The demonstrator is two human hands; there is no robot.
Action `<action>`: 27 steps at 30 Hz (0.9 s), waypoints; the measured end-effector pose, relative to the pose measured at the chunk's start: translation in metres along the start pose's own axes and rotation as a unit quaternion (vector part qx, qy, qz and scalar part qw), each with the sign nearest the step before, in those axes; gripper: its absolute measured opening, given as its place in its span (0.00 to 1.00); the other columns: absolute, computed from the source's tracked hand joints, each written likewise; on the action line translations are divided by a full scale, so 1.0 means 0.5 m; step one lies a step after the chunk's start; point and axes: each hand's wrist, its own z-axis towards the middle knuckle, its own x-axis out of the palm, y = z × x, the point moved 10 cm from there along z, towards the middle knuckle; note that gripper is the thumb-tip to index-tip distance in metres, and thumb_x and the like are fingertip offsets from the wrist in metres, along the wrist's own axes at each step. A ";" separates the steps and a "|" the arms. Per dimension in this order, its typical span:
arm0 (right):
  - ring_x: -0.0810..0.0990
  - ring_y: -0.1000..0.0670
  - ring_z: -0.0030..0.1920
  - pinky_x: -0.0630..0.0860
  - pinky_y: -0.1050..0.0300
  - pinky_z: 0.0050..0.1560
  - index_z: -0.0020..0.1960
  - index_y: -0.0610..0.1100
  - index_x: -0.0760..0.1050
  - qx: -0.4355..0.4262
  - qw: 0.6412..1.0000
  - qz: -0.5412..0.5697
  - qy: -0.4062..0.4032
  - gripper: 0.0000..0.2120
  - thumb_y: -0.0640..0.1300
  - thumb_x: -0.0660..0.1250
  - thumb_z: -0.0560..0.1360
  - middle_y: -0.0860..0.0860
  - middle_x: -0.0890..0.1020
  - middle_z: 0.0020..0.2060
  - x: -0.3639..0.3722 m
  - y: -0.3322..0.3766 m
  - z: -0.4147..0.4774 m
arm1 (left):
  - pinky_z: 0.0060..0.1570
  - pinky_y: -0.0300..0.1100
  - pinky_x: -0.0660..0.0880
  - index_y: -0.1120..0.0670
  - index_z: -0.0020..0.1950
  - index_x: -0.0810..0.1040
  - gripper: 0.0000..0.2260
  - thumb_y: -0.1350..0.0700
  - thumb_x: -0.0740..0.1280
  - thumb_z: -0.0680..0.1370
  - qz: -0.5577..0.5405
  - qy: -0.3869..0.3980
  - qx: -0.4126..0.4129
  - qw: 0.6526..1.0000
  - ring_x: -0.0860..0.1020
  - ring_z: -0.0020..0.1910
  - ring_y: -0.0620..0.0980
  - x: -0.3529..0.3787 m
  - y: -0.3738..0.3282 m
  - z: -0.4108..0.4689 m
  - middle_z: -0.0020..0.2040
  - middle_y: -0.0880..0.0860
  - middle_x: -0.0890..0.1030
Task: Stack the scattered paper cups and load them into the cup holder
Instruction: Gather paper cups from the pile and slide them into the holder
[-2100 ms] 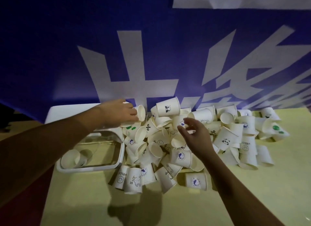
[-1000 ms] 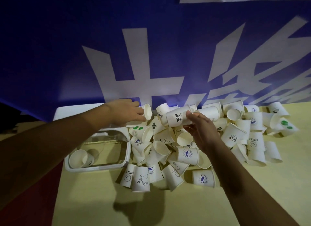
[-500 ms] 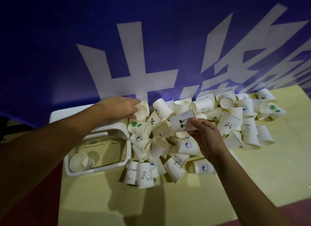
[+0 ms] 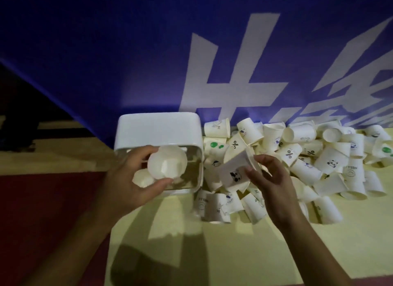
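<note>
Two-handed stacking in progress: left hand [image 4: 136, 179] grips a plain cup [image 4: 167, 164] over the holder [image 4: 157, 128], right hand [image 4: 268, 179] pinches a panda cup [image 4: 234, 170] beside the pile [image 4: 331, 162]; next move likely needs squared nesting.

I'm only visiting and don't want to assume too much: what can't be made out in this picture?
- Whether more cups nest in the white cup that the left hand holds: head view, its inside doesn't show.
- The cup holder's inside: head view, that hand and cup cover much of it.
- The cup pile's extent: head view, cut by the right edge.
- Part of the panda cup's side: head view, behind the right hand's fingers.
</note>
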 end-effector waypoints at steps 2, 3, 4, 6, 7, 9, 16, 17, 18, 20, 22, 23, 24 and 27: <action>0.85 0.52 0.57 0.83 0.51 0.51 0.62 0.51 0.76 -0.026 0.998 -0.049 0.030 0.25 0.52 0.78 0.68 0.57 0.84 0.58 0.070 -0.006 -0.023 | 0.53 0.30 0.76 0.43 0.67 0.76 0.29 0.39 0.76 0.68 -0.024 -0.037 -0.079 0.996 0.80 0.58 0.38 -0.035 0.064 -0.085 0.63 0.37 0.79; 0.84 0.52 0.58 0.83 0.51 0.52 0.65 0.52 0.75 -0.036 0.996 -0.066 0.048 0.27 0.49 0.79 0.69 0.58 0.83 0.59 0.108 -0.017 -0.033 | 0.52 0.28 0.76 0.46 0.67 0.77 0.29 0.40 0.75 0.68 -0.023 -0.051 -0.105 0.993 0.80 0.58 0.39 -0.048 0.094 -0.124 0.62 0.40 0.80; 0.83 0.53 0.61 0.82 0.52 0.55 0.68 0.53 0.74 -0.043 0.994 -0.078 0.063 0.30 0.46 0.80 0.69 0.57 0.81 0.62 0.143 -0.033 -0.040 | 0.52 0.27 0.76 0.49 0.67 0.78 0.30 0.40 0.75 0.68 -0.019 -0.060 -0.122 0.990 0.80 0.59 0.39 -0.056 0.121 -0.156 0.62 0.43 0.81; 0.80 0.55 0.63 0.81 0.55 0.58 0.71 0.55 0.72 -0.058 0.988 -0.114 0.086 0.34 0.43 0.81 0.69 0.57 0.78 0.65 0.205 -0.062 -0.051 | 0.52 0.26 0.75 0.55 0.68 0.79 0.31 0.41 0.75 0.69 -0.007 -0.070 -0.140 0.988 0.78 0.60 0.35 -0.060 0.164 -0.205 0.62 0.43 0.80; 0.79 0.57 0.64 0.80 0.58 0.58 0.70 0.56 0.72 -0.069 0.984 -0.139 0.093 0.34 0.44 0.82 0.68 0.57 0.77 0.66 0.230 -0.070 -0.055 | 0.52 0.26 0.76 0.56 0.68 0.79 0.31 0.41 0.75 0.69 -0.002 -0.077 -0.142 0.987 0.77 0.60 0.33 -0.059 0.180 -0.220 0.61 0.43 0.80; 0.78 0.58 0.63 0.78 0.64 0.57 0.68 0.59 0.72 -0.091 0.974 -0.179 0.102 0.35 0.45 0.83 0.67 0.58 0.76 0.65 0.281 -0.082 -0.060 | 0.51 0.32 0.79 0.57 0.66 0.80 0.30 0.42 0.75 0.70 0.000 -0.087 -0.148 0.985 0.77 0.60 0.34 -0.057 0.214 -0.247 0.61 0.46 0.80; 0.79 0.54 0.60 0.76 0.71 0.53 0.64 0.53 0.76 -0.114 0.970 -0.199 0.084 0.35 0.59 0.80 0.60 0.59 0.76 0.60 0.352 -0.103 -0.056 | 0.47 0.50 0.82 0.55 0.65 0.81 0.26 0.44 0.76 0.71 -0.032 -0.116 -0.160 0.980 0.80 0.58 0.46 -0.027 0.299 -0.245 0.59 0.46 0.80; 0.79 0.55 0.60 0.75 0.72 0.53 0.63 0.55 0.75 -0.116 0.969 -0.200 0.081 0.34 0.60 0.79 0.59 0.60 0.76 0.59 0.352 -0.102 -0.056 | 0.48 0.50 0.82 0.55 0.65 0.81 0.26 0.44 0.77 0.71 -0.036 -0.118 -0.162 0.979 0.80 0.58 0.44 -0.020 0.308 -0.238 0.59 0.46 0.80; 0.79 0.55 0.60 0.75 0.73 0.53 0.62 0.56 0.75 -0.118 0.969 -0.203 0.079 0.33 0.60 0.80 0.60 0.62 0.75 0.59 0.352 -0.104 -0.054 | 0.49 0.50 0.82 0.55 0.65 0.81 0.26 0.44 0.77 0.71 -0.037 -0.118 -0.165 0.978 0.79 0.59 0.43 -0.013 0.319 -0.231 0.59 0.45 0.80; 0.79 0.55 0.61 0.76 0.71 0.54 0.63 0.58 0.74 -0.112 0.968 -0.211 0.074 0.33 0.54 0.84 0.62 0.62 0.75 0.60 0.346 -0.116 -0.048 | 0.50 0.48 0.82 0.55 0.65 0.81 0.26 0.43 0.77 0.72 -0.033 -0.113 -0.171 0.978 0.79 0.59 0.43 0.002 0.339 -0.217 0.60 0.46 0.80; 0.79 0.55 0.62 0.76 0.70 0.55 0.64 0.59 0.74 -0.105 0.968 -0.215 0.069 0.34 0.50 0.85 0.63 0.62 0.75 0.61 0.336 -0.129 -0.045 | 0.49 0.45 0.81 0.56 0.65 0.81 0.27 0.42 0.76 0.72 -0.033 -0.106 -0.177 0.978 0.80 0.57 0.44 0.017 0.356 -0.207 0.61 0.49 0.81; 0.79 0.55 0.62 0.77 0.69 0.56 0.64 0.59 0.74 -0.105 0.969 -0.214 0.067 0.34 0.50 0.85 0.63 0.62 0.75 0.62 0.332 -0.132 -0.045 | 0.48 0.43 0.81 0.56 0.65 0.81 0.27 0.42 0.75 0.72 -0.035 -0.104 -0.179 0.978 0.80 0.57 0.44 0.023 0.363 -0.202 0.61 0.49 0.81; 0.79 0.55 0.62 0.77 0.69 0.56 0.65 0.58 0.75 -0.103 0.970 -0.210 0.066 0.34 0.51 0.84 0.63 0.61 0.76 0.62 0.329 -0.134 -0.045 | 0.47 0.41 0.80 0.56 0.65 0.81 0.27 0.42 0.75 0.72 -0.038 -0.102 -0.181 0.977 0.79 0.56 0.44 0.027 0.368 -0.198 0.61 0.50 0.81; 0.79 0.55 0.62 0.77 0.69 0.56 0.65 0.58 0.75 -0.103 0.973 -0.196 0.069 0.33 0.54 0.83 0.62 0.61 0.76 0.62 0.327 -0.133 -0.050 | 0.48 0.38 0.79 0.56 0.66 0.80 0.27 0.43 0.76 0.72 -0.045 -0.099 -0.182 0.977 0.79 0.57 0.44 0.031 0.377 -0.185 0.61 0.50 0.81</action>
